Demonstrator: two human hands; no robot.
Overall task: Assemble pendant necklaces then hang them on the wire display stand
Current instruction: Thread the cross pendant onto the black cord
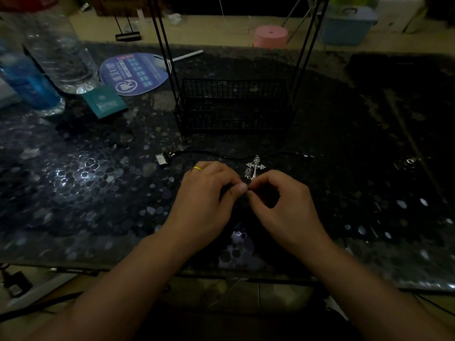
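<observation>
A silver cross pendant [255, 167] lies on the dark pebble-patterned table [86, 183], just beyond my fingertips. A black cord [216, 155] runs across the table behind it, with a small clasp at each end. My left hand [209, 193], wearing a gold ring, and my right hand [285, 200] meet fingertip to fingertip and pinch something small and dark between them; what it is cannot be made out. The black wire display stand [234, 107], a basket base with tall rods, stands behind the cord.
At the far left are a clear water bottle [59, 50], a blue bottle [27, 82], a teal booklet [105, 102] and a round blue hand fan [135, 72]. A pink stool [270, 36] and a blue bin [347, 25] sit beyond the table.
</observation>
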